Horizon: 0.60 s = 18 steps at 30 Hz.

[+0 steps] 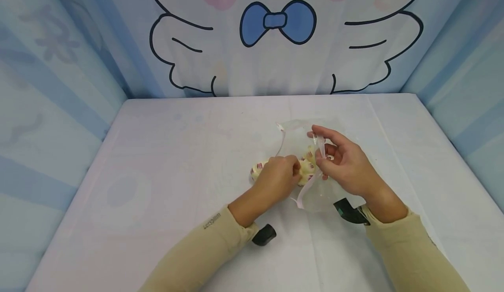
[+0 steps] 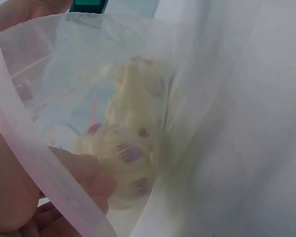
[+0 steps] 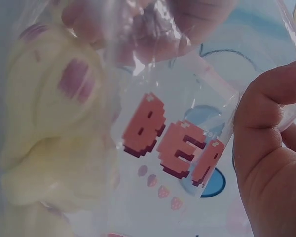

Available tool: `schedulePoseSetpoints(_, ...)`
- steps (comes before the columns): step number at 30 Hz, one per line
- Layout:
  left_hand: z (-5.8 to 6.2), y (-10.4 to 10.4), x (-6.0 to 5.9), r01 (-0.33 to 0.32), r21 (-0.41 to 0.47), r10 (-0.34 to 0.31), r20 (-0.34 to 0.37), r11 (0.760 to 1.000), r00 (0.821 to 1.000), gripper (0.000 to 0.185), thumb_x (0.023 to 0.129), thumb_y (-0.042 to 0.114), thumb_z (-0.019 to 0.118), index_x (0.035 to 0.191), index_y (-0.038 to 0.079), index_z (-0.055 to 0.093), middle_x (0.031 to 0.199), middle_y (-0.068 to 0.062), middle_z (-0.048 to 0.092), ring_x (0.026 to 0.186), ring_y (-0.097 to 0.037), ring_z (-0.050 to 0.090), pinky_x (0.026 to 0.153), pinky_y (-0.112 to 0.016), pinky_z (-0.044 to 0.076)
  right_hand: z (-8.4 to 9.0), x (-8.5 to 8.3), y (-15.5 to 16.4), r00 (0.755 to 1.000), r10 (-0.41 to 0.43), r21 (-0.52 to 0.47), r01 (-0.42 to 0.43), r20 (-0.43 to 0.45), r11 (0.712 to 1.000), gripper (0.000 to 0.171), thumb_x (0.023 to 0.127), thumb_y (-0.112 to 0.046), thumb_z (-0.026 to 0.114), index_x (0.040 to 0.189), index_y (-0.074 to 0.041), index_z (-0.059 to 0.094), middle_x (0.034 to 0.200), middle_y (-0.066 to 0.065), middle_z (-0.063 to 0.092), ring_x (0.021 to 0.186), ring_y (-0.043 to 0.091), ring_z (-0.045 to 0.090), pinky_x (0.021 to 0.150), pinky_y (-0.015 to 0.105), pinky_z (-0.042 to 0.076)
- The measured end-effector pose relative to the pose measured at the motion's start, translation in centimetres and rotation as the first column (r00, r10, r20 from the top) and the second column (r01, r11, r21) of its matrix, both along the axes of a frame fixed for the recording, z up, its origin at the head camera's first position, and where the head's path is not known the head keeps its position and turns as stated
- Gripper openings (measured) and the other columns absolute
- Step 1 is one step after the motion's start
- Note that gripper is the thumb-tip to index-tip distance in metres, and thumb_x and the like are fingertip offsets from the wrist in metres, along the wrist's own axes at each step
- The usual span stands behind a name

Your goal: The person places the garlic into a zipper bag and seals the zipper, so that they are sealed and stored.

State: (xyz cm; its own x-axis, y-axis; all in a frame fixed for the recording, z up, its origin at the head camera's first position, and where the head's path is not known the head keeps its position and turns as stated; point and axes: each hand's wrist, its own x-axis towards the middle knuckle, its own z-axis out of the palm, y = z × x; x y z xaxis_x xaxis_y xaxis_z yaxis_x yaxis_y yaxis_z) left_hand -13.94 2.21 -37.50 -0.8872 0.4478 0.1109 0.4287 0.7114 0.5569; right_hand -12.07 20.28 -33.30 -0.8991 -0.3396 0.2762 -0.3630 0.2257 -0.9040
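Clear plastic is what I'm working with: a bag (image 1: 311, 161) with a pink strip along its mouth, lying on the white table (image 1: 165, 161) just in front of me. My right hand (image 1: 346, 165) pinches the bag's rim between thumb and fingers and lifts it, so the mouth stands open toward my left. My left hand (image 1: 277, 178) has its fingers curled around a pale yellow toy (image 1: 305, 169) with dark pink spots, holding it right at the bag's mouth. From the head view part of the toy shows on either side of my left hand; I cannot tell whether it is 1 piece or 2.

In the left wrist view the toy (image 2: 130, 148) shows through the plastic, with my fingertips (image 2: 86, 170) touching it and the pink strip (image 2: 34, 158) crossing in front. In the right wrist view the toy (image 3: 54, 133) sits behind the film, beside red blocky letters (image 3: 172, 143) printed on the bag, and my thumb (image 3: 269, 143) presses the plastic.

Both my sleeves are beige.
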Motion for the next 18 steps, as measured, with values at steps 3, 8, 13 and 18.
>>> schedulePoseSetpoints(3,-0.12,0.1,-0.13,0.011,0.021,-0.013,0.063,1.0,0.998,0.012,0.091,0.011,0.073,0.101,0.005,0.073,0.085,0.001,0.068,0.073,-0.008,0.059,0.064,-0.017,0.047,-0.06,-0.02,0.05,1.0,0.004,-0.002,-0.004,-0.004,1.0,0.053,0.094,0.012,0.053,0.146,0.007,0.041,0.132,-0.001,0.053,0.071,0.014,0.048,0.053,0.025,0.052)
schedulePoseSetpoints(8,-0.36,0.12,-0.46,0.046,0.087,-0.06,0.168,0.995,0.984,0.025,0.091,0.009,0.073,0.115,0.004,0.072,0.096,0.0,0.072,0.084,-0.007,0.064,0.07,-0.015,0.049,-0.13,-0.07,0.04,1.0,0.005,0.004,-0.005,-0.007,1.0,0.053,0.094,0.012,0.053,0.146,0.008,0.04,0.132,-0.001,0.053,0.072,0.014,0.049,0.053,0.024,0.051)
schedulePoseSetpoints(13,-0.45,0.14,-0.72,0.049,0.169,-0.095,0.276,0.984,0.957,0.037,0.09,0.005,0.071,0.127,0.005,0.066,0.101,-0.002,0.072,0.091,-0.01,0.067,0.071,-0.017,0.05,-0.14,-0.07,0.03,1.0,0.005,0.007,-0.005,-0.004,1.0,0.053,0.095,0.011,0.054,0.146,0.007,0.04,0.133,0.0,0.053,0.073,0.015,0.05,0.053,0.024,0.052)
schedulePoseSetpoints(18,-0.51,0.04,-0.82,0.026,0.211,-0.103,0.36,0.977,0.927,0.051,0.091,0.004,0.07,0.139,0.01,0.057,0.107,-0.005,0.073,0.095,-0.011,0.068,0.069,-0.018,0.051,-0.16,-0.06,0.03,1.0,0.008,-0.001,-0.008,0.0,1.0,0.054,0.095,0.011,0.054,0.147,0.007,0.04,0.133,0.001,0.053,0.074,0.015,0.051,0.053,0.025,0.052)
